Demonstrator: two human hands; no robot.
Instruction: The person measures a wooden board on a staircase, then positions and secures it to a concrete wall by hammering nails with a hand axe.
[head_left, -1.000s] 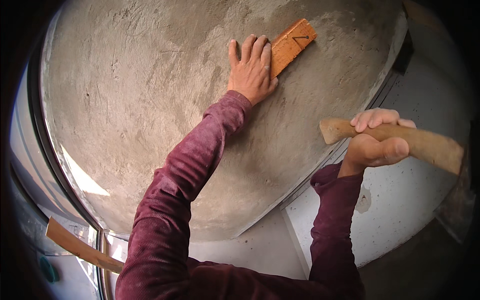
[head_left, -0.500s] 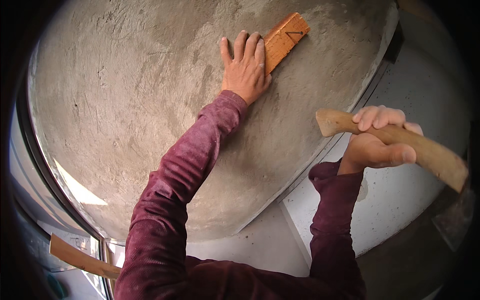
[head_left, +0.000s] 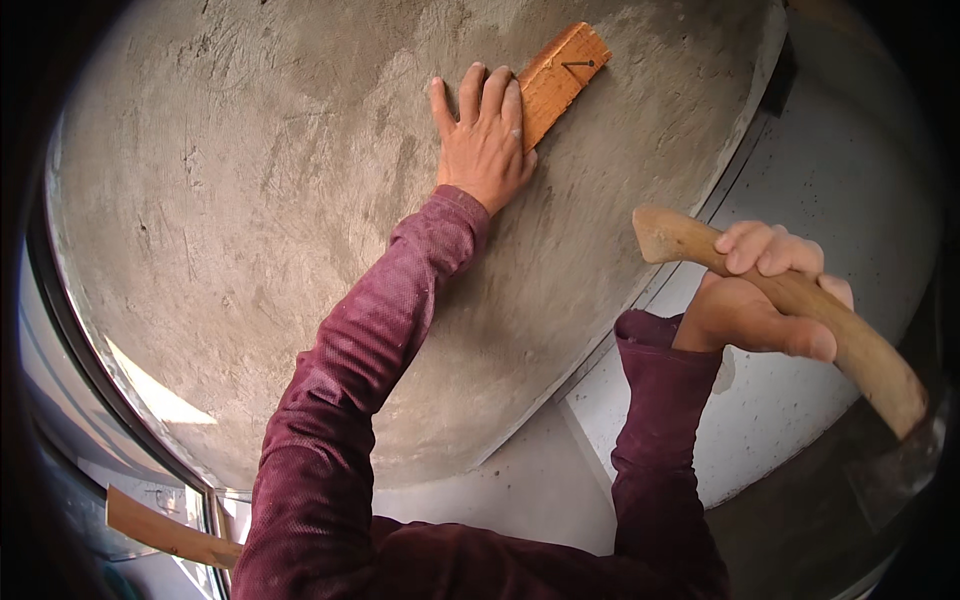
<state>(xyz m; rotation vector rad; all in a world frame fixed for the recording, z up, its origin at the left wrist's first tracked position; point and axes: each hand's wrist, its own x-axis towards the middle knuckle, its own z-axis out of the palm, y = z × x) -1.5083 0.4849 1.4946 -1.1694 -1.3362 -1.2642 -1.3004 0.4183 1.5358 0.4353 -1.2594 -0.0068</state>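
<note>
My left hand (head_left: pixel 485 140) lies on a rough grey plastered wall (head_left: pixel 270 200), fingers stretched along it. An orange-brown wooden block (head_left: pixel 548 98) sits between its index finger and thumb, held against that surface. A dark nail (head_left: pixel 578 65) sticks out of the block near its upper end. To the right, clear of the wall, my right hand (head_left: pixel 765 285) is wrapped round the curved wooden handle of a hatchet (head_left: pixel 870 375). The handle's flared end points left, toward the wall. Its metal head is blurred and dim at the lower right.
A narrow wooden strip (head_left: pixel 170 532) juts out at the lower left beside a dark window frame (head_left: pixel 90 365). White panels (head_left: pixel 765 430) border the plastered wall on the right. A bright sunlit patch (head_left: pixel 155 385) lies on the wall's lower left edge.
The hatchet's head end has swung a little downward, so the handle slopes more steeply. My left hand stays at the block; the whole view has shifted slightly.
</note>
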